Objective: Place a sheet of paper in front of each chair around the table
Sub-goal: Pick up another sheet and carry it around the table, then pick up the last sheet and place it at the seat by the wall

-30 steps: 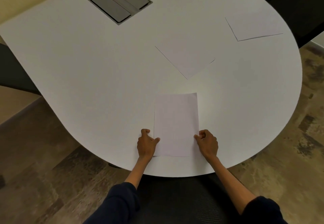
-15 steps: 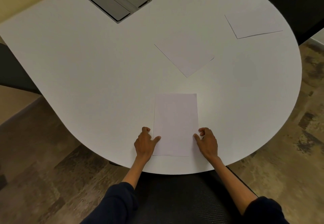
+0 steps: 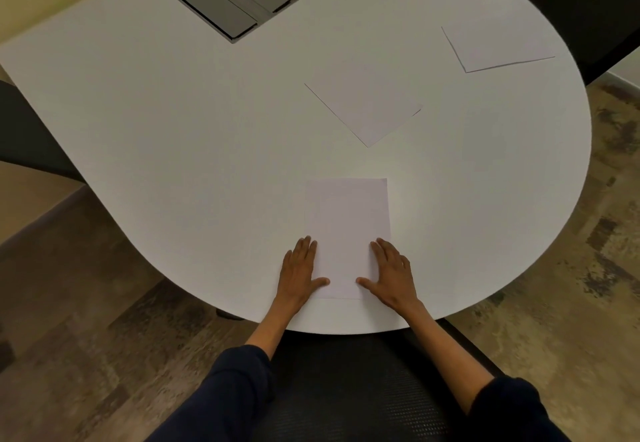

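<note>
Left hand (image 3: pixel 298 273), right hand (image 3: pixel 391 277) flat on sheet (image 3: pixel 347 230) | lower edges partly covered

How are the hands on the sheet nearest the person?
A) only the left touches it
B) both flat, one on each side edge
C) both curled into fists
B: the left hand and the right hand lie with straight fingers, each over one side edge of the sheet on the table.
</note>
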